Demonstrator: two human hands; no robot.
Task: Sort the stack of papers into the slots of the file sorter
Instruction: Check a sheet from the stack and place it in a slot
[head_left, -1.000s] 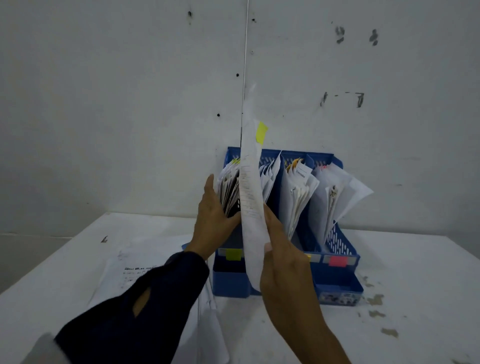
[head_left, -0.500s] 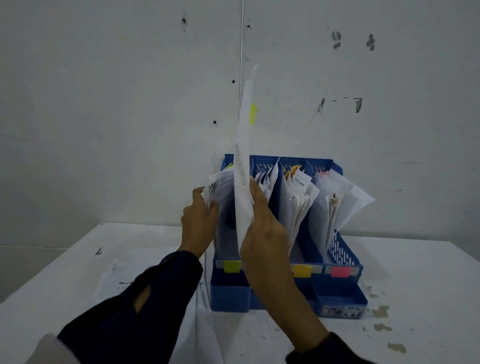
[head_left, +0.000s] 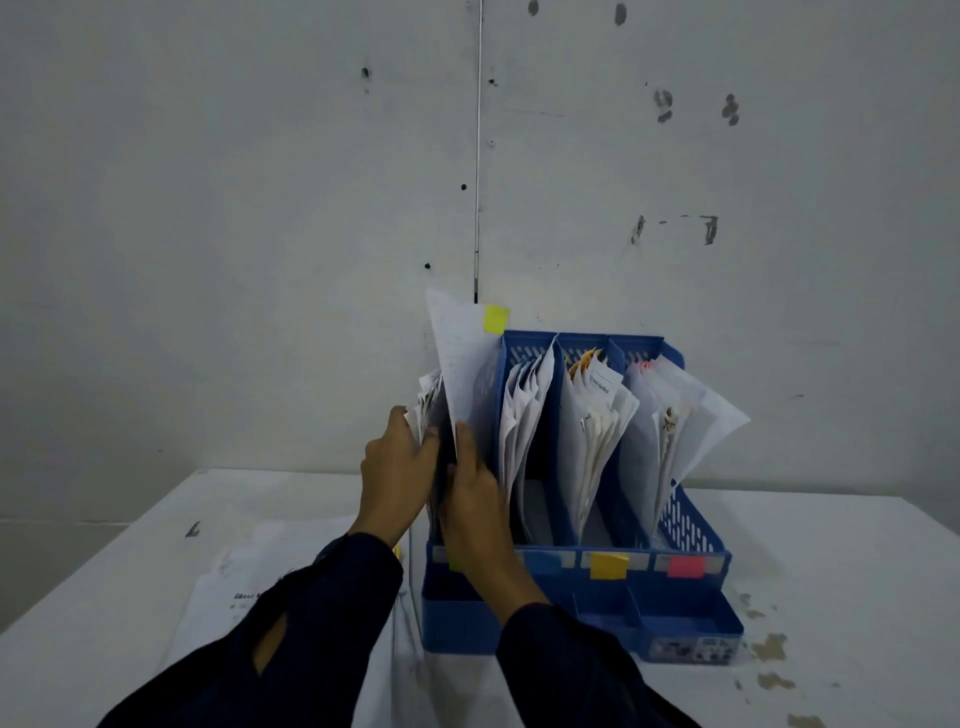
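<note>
A white paper sheet with a yellow sticky tab (head_left: 470, 374) is being seated in the leftmost slot of the blue perforated plastic file sorter (head_left: 691, 525). It is pinched by the right hand (head_left: 475, 499), while the papers already filed there (head_left: 427, 402) are gripped and held aside by the left hand (head_left: 397, 467). Next, release seems called for, then another sheet from the white paper stack (head_left: 249, 577) on the table.

Two bare hands, two dark navy sleeves.

The left hand (head_left: 400, 470) and right hand (head_left: 475, 499) carry no gloves, rings or watch that can be seen. Both forearms are covered by long sleeves of dark navy cloth that end at the wrists. The left sleeve (head_left: 291, 618) has a narrow slit-shaped opening partway up the forearm; the right sleeve (head_left: 571, 670) looks plain and unbroken, its cuff loose around the wrist.
</note>
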